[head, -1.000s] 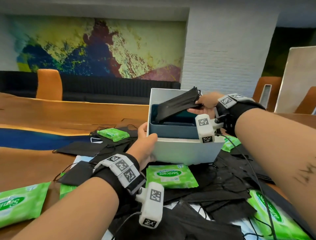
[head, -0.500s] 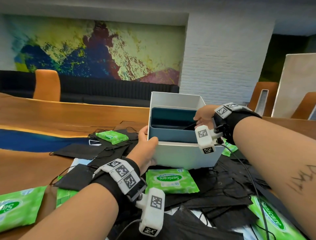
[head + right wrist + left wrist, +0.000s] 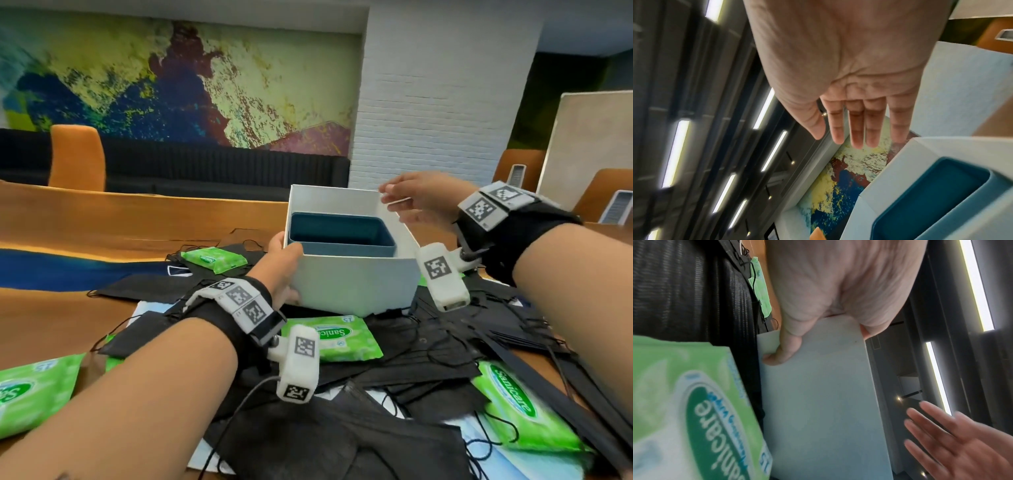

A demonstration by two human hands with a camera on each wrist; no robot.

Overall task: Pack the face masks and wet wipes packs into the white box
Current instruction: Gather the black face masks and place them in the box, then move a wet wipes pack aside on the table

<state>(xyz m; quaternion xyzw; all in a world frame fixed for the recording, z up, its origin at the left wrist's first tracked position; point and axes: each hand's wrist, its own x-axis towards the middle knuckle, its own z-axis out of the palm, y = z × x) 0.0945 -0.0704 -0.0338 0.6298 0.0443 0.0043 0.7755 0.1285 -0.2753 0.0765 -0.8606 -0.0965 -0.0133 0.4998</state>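
The white box (image 3: 356,284) with a teal insert (image 3: 339,236) stands on a heap of black face masks (image 3: 428,346) in the head view. My left hand (image 3: 281,270) grips the box's near-left corner, thumb over the rim; the left wrist view shows the thumb (image 3: 785,352) pressed on the white wall (image 3: 818,402). My right hand (image 3: 418,195) hovers empty above the box's right rim, fingers (image 3: 857,126) straight and spread. Green wet wipes packs lie around: one in front of the box (image 3: 346,337), one behind left (image 3: 214,258). The inside bottom of the box is hidden.
More green packs lie at the near left (image 3: 34,390) and near right (image 3: 520,414). Loose black masks (image 3: 308,442) and ear loops cover the wooden table (image 3: 85,222) in front of me. Orange chairs (image 3: 77,156) stand beyond the table.
My right hand carried a black mask into the box, let it go and has lifted out empty above the right rim. The left hand kept its hold on the box.
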